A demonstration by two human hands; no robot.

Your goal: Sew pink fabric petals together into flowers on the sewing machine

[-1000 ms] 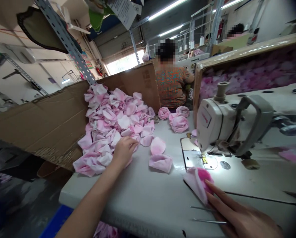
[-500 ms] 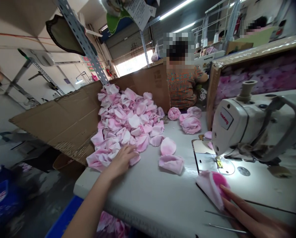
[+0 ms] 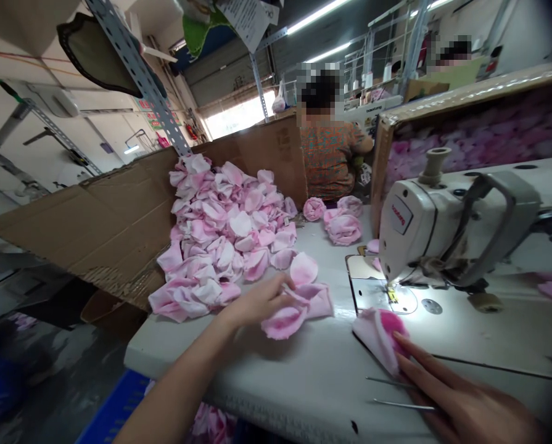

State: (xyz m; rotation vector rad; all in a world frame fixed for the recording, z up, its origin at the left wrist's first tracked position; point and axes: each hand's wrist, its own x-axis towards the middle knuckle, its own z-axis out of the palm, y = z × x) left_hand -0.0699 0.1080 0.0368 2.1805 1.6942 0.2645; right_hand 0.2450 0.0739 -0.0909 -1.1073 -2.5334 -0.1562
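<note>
L hand [image 3: 255,303] grabbing pink cloth petals [image 3: 298,317] by the pile [image 3: 220,228]; R hand [image 3: 456,394] open, pinning a petal [image 3: 377,339] flat by the sewing machine [image 3: 424,228].

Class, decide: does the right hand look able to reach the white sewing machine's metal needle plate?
Probably yes: only a pink fabric petal lies between the right hand and the metal needle plate.

This is a sewing workshop (industrial sewing machine [image 3: 424,231], heaped fabric petals [image 3: 224,237]).
</note>
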